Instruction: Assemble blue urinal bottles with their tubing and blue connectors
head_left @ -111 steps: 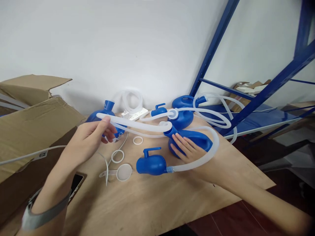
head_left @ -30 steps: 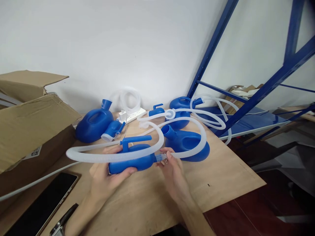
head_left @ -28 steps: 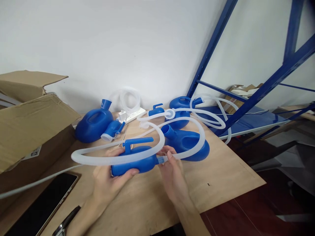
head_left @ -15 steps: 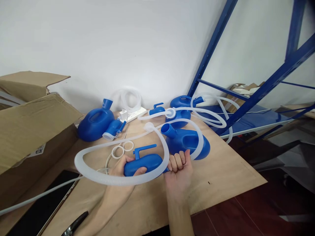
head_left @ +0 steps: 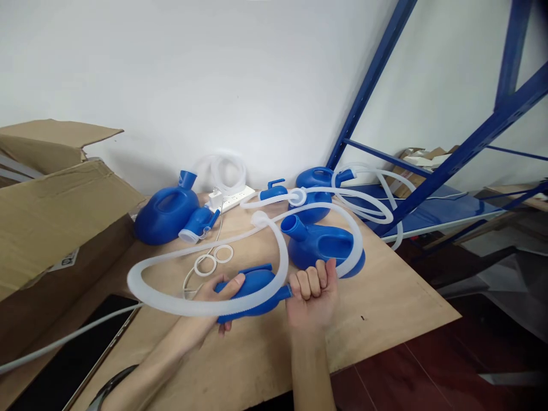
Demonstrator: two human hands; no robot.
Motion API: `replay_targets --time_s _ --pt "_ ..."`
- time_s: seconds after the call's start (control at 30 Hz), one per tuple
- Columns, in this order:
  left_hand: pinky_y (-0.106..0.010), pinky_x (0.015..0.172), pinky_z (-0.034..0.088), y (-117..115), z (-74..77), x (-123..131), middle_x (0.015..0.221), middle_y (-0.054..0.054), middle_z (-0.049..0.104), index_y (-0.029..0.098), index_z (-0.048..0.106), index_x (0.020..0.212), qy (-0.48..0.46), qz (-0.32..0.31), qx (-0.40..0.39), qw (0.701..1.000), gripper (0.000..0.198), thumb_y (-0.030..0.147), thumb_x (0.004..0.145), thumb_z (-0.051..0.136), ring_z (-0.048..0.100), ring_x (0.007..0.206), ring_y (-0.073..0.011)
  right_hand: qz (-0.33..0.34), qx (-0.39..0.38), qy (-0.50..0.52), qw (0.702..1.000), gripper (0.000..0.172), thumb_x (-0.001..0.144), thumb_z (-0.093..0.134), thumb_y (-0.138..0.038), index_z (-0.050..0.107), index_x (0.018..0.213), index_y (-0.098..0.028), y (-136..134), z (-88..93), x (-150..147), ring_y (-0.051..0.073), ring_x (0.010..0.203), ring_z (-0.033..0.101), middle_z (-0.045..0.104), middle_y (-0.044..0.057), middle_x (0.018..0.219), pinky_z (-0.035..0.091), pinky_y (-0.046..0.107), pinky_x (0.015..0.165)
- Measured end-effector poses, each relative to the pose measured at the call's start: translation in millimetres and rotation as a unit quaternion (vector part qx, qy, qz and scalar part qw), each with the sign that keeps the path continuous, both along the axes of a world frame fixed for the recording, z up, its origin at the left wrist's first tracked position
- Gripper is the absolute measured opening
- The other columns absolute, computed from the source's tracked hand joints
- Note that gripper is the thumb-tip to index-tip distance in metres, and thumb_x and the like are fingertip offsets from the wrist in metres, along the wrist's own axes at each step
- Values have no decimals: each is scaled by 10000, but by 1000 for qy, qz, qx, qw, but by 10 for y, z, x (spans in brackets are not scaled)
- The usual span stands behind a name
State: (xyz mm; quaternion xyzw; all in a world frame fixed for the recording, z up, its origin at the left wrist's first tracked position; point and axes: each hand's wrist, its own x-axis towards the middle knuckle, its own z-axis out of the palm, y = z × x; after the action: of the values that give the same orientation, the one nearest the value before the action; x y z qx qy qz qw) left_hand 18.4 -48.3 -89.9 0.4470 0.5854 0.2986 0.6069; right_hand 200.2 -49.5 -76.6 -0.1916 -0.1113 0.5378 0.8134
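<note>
My left hand (head_left: 216,294) is wrapped round the wide end of a blue plastic urinal head (head_left: 257,278), its thumb on top. The head's narrow spout points right to my right hand (head_left: 311,291), which is closed in a fist round the end of a translucent ribbed hose (head_left: 351,251). How far the spout goes into the hose is hidden by the fingers. From the fist the hose loops back over a blue urinal bottle (head_left: 327,248) lying behind, then sweeps left and passes in front of the head (head_left: 180,305).
Another blue bottle (head_left: 165,214) and urinal head (head_left: 199,224) lie at the back left, near a white power strip (head_left: 233,198). More bottles (head_left: 314,177) with coiled hoses are behind right. An open cardboard box (head_left: 60,211) and a dark flat device (head_left: 81,354) occupy the left.
The urinal head has been turned about its length: its lid arm, upright before, now lies lower and farther back. My left thumb has moved onto its top. The right fist keeps its grip.
</note>
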Motion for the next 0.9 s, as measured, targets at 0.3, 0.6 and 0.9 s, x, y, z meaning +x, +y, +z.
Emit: replay_targets --time_s 0.3,0.6,0.9 --pt "-453 845 610 7 -439 -196 1128 -89 714 251 572 1177 262 51 512 816 493 603 863 719 730 1036 -311 -10 -85 8 996 481 911 753 -308 363 642 -222 37 234 299 54 404 243 247 -132 495 379 167 436" --pt "-421 799 621 166 -649 -424 1090 -83 708 229 575 1229 298 -100 464 828 486 523 862 697 742 967 -302 2 -202 -178 963 424 691 877 -508 596 865 -242 -31 -98 673 147 723 623 593 -63 715 557 295 723" --pt "-494 905 606 131 -580 -322 1313 -167 679 205 561 1368 361 -228 455 782 542 341 851 647 728 1092 -356 154 -349 -515 767 746 717 491 -977 540 805 -238 -325 -403 1043 146 391 479 558 -29 495 246 251 414"
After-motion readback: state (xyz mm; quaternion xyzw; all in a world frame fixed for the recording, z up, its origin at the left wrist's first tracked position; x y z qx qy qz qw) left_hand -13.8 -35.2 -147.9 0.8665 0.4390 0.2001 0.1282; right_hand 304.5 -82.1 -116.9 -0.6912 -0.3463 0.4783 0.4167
